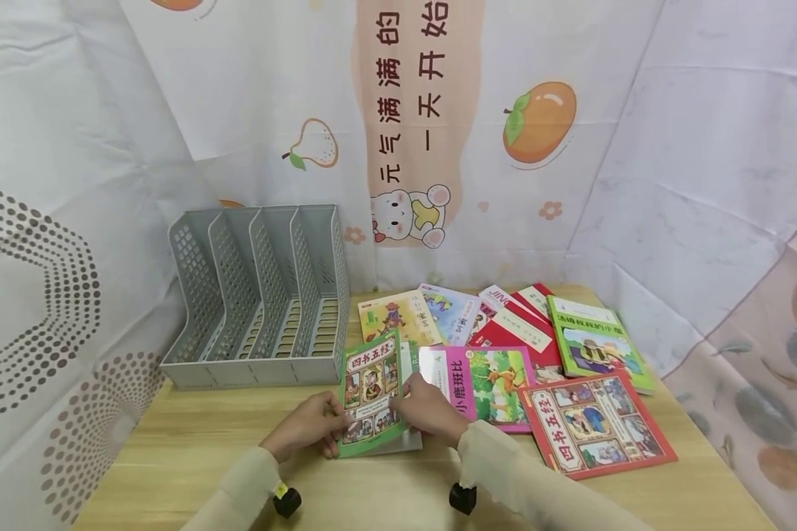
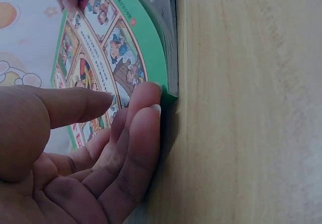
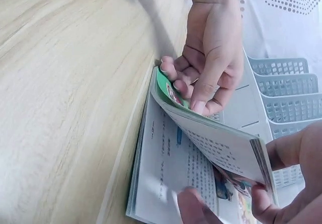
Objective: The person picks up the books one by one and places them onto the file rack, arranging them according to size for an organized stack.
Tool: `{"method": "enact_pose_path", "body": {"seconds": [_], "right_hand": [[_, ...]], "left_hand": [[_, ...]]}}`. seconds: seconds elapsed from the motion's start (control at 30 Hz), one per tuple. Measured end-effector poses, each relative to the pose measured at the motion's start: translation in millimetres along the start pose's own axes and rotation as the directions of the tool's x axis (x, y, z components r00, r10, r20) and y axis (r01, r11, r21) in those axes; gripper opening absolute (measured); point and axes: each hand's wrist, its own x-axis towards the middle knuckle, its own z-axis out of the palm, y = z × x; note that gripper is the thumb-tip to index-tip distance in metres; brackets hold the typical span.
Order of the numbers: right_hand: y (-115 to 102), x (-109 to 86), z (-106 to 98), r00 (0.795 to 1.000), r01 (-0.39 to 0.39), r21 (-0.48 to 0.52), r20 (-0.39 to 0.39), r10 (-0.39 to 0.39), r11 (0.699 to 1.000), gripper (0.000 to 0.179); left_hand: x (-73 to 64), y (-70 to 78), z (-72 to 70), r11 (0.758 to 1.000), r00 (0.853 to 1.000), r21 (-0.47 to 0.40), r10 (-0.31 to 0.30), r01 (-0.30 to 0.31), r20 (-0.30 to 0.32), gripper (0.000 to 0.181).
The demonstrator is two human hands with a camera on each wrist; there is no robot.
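A green-covered picture book (image 1: 372,394) lies between my two hands, its front part lifted and bowed. In the right wrist view its printed inner pages (image 3: 166,168) show beneath the raised part. My right hand (image 1: 432,409) pinches the raised leaves and cover at the right edge, thumb and fingers on either side. At the lower left of the book, my left hand (image 1: 308,426) holds the spine side. Its thumb is over the cover and its other fingers curl by the spine corner in the left wrist view.
A grey rack (image 1: 259,372) with upright dividers stands at the back left. Right of the hands lie a pink-edged book (image 1: 498,387), a red "四书五经" book (image 1: 598,424) and a green-edged book (image 1: 598,343). Several more books overlap behind, including a yellow one (image 1: 398,317).
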Motion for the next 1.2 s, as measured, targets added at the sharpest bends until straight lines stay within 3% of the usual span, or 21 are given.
{"method": "enact_pose_path", "body": {"seconds": [0.33,0.4,0.47,0.63,0.83,1.2], "right_hand": [[-1.5,4.0,-0.6,1.000,-0.018,-0.150,-0.016,0.016,0.989,0.027],[4.6,6.8,-3.0,1.000,-0.022,-0.113,-0.007,0.021,0.993,0.029],[15.0,10.6,-5.9,0.999,-0.035,-0.010,0.005,0.035,0.999,0.031],[45.1,21.6,-17.9,0.996,-0.058,0.200,0.084,0.042,0.978,0.023],[61.4,29.5,-28.2,0.975,-0.033,0.215,0.222,-0.016,0.976,0.030],[64.4,30.4,-26.2,0.959,-0.023,0.221,0.280,-0.041,0.975,0.029]], "left_hand": [[-4.6,2.6,0.9,1.000,1.000,0.004,-0.009,0.009,-0.015,0.025],[-4.8,1.9,0.2,1.000,1.000,-0.003,-0.005,0.005,-0.016,0.025],[-4.7,0.9,-0.6,1.000,1.000,-0.008,0.000,0.000,-0.016,0.025],[-3.4,-0.1,-2.0,1.000,1.000,-0.016,-0.005,0.005,-0.003,0.023],[-4.0,3.0,-0.8,1.000,1.000,-0.010,-0.004,0.004,0.006,0.022],[-1.7,0.2,0.2,1.000,1.000,-0.009,-0.003,0.003,0.012,0.021]]}}
